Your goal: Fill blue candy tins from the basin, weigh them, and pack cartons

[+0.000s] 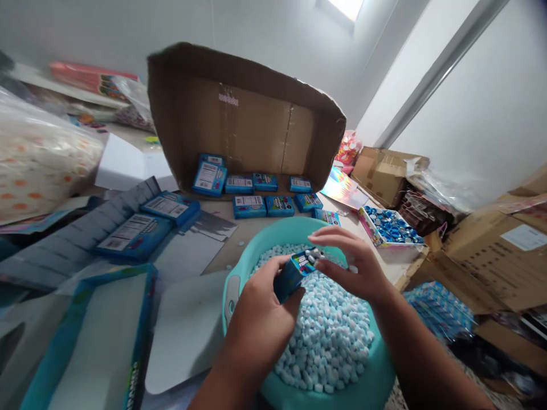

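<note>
My left hand (260,319) grips a small blue candy box (294,273), tilted with its open top toward the right. The fingers of my right hand (354,262) curl over that open end, touching the box top and its flap. Both hands hover above a teal bowl (376,381) heaped with small pale blue and white candies (329,336). Whether my right fingers pinch any candies I cannot tell.
A large brown carton (239,114) lies on its side behind the bowl, with several small blue boxes (250,206) in and before it. Larger blue boxes (134,236) lie at left. A tray of blue caps (391,228) and cardboard cartons (491,256) stand at right.
</note>
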Action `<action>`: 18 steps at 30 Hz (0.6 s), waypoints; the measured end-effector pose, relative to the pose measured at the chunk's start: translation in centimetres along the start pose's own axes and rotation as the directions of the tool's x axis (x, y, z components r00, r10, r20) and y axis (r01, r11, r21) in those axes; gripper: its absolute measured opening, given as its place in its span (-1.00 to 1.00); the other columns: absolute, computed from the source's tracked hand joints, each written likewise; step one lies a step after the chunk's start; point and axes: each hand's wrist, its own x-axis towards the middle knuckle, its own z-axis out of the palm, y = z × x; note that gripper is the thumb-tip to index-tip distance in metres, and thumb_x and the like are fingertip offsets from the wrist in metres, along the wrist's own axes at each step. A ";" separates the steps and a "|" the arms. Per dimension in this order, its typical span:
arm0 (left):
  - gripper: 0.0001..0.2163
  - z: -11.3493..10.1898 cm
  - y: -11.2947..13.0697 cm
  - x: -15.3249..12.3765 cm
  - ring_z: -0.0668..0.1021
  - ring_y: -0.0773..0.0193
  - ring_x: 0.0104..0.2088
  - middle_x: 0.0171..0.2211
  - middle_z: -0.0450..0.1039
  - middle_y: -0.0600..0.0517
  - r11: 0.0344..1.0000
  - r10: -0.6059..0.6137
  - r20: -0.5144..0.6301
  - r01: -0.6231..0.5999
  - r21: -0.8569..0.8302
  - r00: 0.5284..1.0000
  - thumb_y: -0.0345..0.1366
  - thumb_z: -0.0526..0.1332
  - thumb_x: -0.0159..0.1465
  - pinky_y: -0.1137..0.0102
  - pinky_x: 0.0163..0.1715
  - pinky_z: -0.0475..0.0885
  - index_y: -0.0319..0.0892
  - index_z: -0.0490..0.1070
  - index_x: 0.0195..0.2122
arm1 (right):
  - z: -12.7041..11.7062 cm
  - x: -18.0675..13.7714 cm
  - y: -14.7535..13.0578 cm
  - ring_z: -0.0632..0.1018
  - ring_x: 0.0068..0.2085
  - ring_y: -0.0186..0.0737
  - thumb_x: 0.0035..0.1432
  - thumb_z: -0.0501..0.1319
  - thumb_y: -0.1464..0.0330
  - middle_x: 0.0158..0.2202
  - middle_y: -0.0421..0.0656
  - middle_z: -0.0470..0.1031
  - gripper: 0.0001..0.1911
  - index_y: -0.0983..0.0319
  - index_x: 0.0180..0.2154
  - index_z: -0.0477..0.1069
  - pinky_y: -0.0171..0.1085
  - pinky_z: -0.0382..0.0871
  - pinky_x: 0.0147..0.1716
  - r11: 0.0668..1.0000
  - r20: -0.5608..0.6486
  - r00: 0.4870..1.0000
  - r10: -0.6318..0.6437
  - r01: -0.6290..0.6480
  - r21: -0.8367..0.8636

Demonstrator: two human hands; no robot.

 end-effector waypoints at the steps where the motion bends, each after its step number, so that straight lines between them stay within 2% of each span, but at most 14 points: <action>1: -0.68 0.0 0.0 0.0 0.60 0.18 -0.16 -0.16 0.58 0.07 1.000 -0.009 -0.008 0.009 -0.002 1.000 -0.37 0.25 0.19 0.20 -0.12 0.53 0.00 0.43 -0.02 | 0.0 0.0 0.0 0.55 -0.02 -0.07 0.15 0.36 0.38 -0.05 -0.09 0.56 -0.58 0.00 0.06 0.50 0.01 0.47 -0.02 0.999 0.033 0.999 -0.033 0.033 -0.015; 5: -0.63 0.0 0.1 0.0 0.59 0.12 -0.09 -0.08 0.57 0.04 0.999 -0.027 -0.014 0.027 0.023 1.000 -0.37 0.26 0.18 0.12 -0.06 0.52 0.01 0.43 0.03 | -0.5 0.0 0.4 0.58 -0.13 -0.13 0.14 0.39 0.37 -0.14 -0.11 0.58 -0.62 0.01 0.01 0.54 -0.07 0.51 -0.14 0.995 0.094 0.992 -0.088 0.093 -0.045; 8: -0.60 0.1 0.0 0.0 0.57 0.06 -0.01 -0.01 0.55 0.00 0.998 -0.025 -0.030 0.026 0.056 0.999 -0.36 0.27 0.16 0.02 0.02 0.50 0.00 0.44 0.05 | -1.0 0.0 0.7 0.59 -0.18 -0.17 0.15 0.37 0.39 -0.19 -0.12 0.59 -0.73 0.06 -0.09 0.58 -0.14 0.51 -0.21 0.998 0.101 0.994 -0.051 0.053 -0.024; 12: -0.60 0.2 -0.1 0.1 0.58 0.08 -0.03 -0.03 0.56 0.03 0.997 0.023 -0.019 -0.021 0.079 1.000 -0.39 0.25 0.18 0.03 0.01 0.51 0.02 0.44 0.06 | -1.0 -0.1 0.7 0.58 -0.26 -0.23 0.16 0.33 0.46 -0.26 -0.15 0.58 -0.86 0.13 -0.23 0.58 -0.20 0.50 -0.27 1.000 0.089 0.996 -0.003 0.002 0.006; 16: -0.61 0.2 0.1 0.0 0.57 0.10 0.02 0.00 0.55 0.07 0.989 0.085 -0.022 -0.082 0.119 0.996 -0.45 0.22 0.18 0.05 0.06 0.49 0.04 0.46 0.03 | -0.6 -0.3 0.5 0.55 -0.30 -0.27 0.17 0.32 0.44 -0.26 -0.15 0.55 -0.83 0.16 -0.16 0.53 -0.22 0.49 -0.31 0.995 0.094 0.992 0.087 -0.091 0.045; 18: -0.59 0.2 0.1 -0.1 0.56 0.11 0.03 0.01 0.55 0.06 0.987 0.092 -0.034 -0.086 0.137 0.995 -0.45 0.22 0.18 0.06 0.07 0.49 0.02 0.45 0.05 | -0.5 -0.3 0.4 0.54 -0.32 -0.28 0.19 0.30 0.42 -0.26 -0.15 0.54 -0.84 0.17 -0.15 0.53 -0.23 0.49 -0.32 0.994 0.108 0.990 0.094 -0.100 0.053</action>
